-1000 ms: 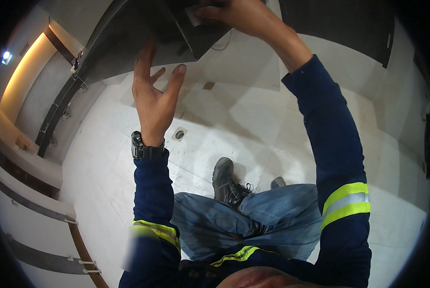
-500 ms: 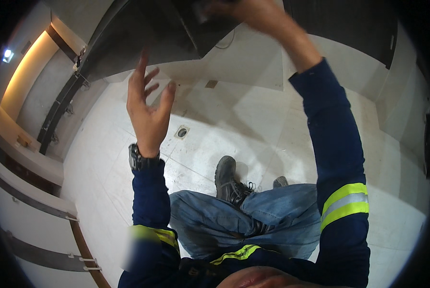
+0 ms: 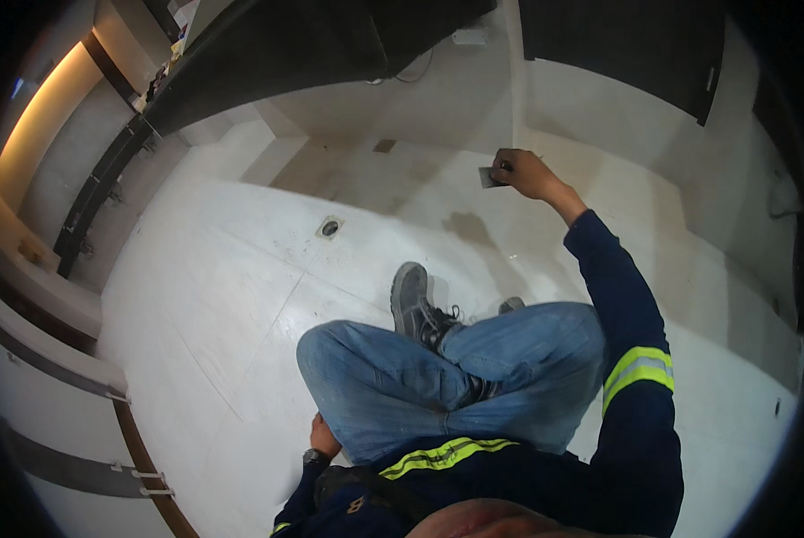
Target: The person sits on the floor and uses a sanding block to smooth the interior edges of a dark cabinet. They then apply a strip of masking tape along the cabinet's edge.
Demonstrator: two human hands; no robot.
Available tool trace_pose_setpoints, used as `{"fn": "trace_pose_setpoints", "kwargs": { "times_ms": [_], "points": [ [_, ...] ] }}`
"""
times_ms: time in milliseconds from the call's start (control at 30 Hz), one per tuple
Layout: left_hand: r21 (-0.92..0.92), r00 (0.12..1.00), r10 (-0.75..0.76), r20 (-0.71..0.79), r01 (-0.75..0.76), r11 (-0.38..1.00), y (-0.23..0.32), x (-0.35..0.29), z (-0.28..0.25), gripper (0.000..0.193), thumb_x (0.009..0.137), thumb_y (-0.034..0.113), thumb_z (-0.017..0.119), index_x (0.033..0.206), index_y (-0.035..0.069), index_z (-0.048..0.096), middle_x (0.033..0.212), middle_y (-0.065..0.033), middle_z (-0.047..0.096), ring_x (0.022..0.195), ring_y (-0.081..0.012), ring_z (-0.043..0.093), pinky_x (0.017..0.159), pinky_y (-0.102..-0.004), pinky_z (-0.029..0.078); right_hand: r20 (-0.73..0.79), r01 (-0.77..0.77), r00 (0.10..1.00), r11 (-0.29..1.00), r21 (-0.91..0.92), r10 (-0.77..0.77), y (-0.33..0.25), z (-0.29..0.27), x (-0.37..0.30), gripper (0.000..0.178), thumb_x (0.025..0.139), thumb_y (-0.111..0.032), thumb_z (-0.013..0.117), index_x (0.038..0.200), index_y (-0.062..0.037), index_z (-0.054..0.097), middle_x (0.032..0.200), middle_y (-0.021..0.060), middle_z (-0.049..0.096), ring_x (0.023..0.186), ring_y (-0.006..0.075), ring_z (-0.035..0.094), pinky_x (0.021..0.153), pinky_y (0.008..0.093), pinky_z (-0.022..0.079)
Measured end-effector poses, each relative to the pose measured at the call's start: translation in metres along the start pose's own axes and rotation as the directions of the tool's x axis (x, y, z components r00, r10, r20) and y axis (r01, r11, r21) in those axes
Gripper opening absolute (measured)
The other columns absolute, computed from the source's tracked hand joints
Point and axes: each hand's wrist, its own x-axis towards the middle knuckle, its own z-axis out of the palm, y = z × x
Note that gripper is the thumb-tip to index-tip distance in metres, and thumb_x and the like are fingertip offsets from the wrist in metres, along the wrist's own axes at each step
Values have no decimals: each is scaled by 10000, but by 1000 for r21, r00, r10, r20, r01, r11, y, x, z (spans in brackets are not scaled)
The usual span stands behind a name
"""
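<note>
My right hand is stretched out ahead over the floor, fingers closed round the dark handle of a small scraper. Its flat grey blade points left, apart from the floor as far as I can judge. Low on the left, my left hand rests beside my bent left leg. Its fingers are mostly hidden against the jeans, so their pose and any contents do not show.
I sit cross-legged on a pale tiled floor. A square floor drain lies ahead, with a brown square patch farther off. A dark counter overhangs at the back left; a dark door panel stands at the back right.
My left hand has dropped from its raised, spread pose to beside my left leg. My right hand has come down and nearer from high ahead, and the scraper now shows clearly.
</note>
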Motion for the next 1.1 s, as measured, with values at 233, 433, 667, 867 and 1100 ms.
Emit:
{"fn": "trace_pose_setpoints", "kwargs": {
  "times_ms": [233,433,667,867,1100],
  "points": [
    [-395,968,-157,-194,69,916,57,-9,16,519,955,302,594,1406,46,586,1441,-216,569,1341,-417,505,1119,-471,430,222,179,963,977,-113,-150,7,25,33,372,791,-399,742,937,-58,774,1054,186,722,1014,388,676,920,467,523],
    [-462,957,-197,-213,80,883,47,31,34,499,961,276,585,1408,53,586,1445,-210,566,1343,-410,505,1116,-466,431,501,662,745,399,-634,-440,76,41,49,180,908,-210,627,1014,-174,768,1004,99,693,1052,319,645,921,426,529],
    [-558,934,-267,-238,94,825,61,59,21,479,969,245,575,1410,60,587,1449,-202,562,1345,-401,505,1113,-461,431,590,170,803,919,-356,80,190,110,-71,358,918,-354,716,872,-5,652,879,215,681,847,395,646,761,475,501],
    [-295,942,-208,-264,126,947,87,56,-13,414,924,162,616,1329,76,633,1458,-200,542,1396,-388,474,1149,-472,409,595,50,792,957,-285,136,205,122,-94,158,843,-149,687,918,-10,676,889,184,693,846,328,678,778,440,532],
    [-132,948,-55,-313,14,991,55,100,-29,322,888,141,672,1203,79,699,1410,-173,593,1415,-417,449,1179,-487,388,661,147,740,931,-335,122,123,168,-65,230,824,-152,702,1000,-7,680,1009,223,715,992,422,681,891,481,541]
  ]
}}
